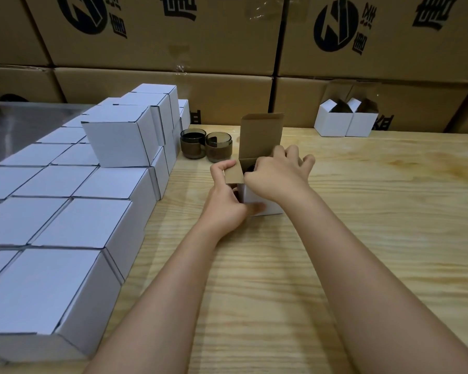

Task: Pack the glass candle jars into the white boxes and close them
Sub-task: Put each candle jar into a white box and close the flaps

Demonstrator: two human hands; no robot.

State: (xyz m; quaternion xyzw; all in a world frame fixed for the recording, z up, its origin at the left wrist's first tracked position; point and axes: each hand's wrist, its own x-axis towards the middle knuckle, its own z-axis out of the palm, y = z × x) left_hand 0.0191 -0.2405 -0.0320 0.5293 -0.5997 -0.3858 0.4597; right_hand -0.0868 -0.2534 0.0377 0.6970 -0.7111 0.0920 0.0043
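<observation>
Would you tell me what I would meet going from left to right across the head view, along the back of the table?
A stack of closed white boxes → glass jar → second glass jar → box with its lid up → two open white boxes.

Wooden table (362,211): white boxes (65,220), 2 jars (219,147)
</observation>
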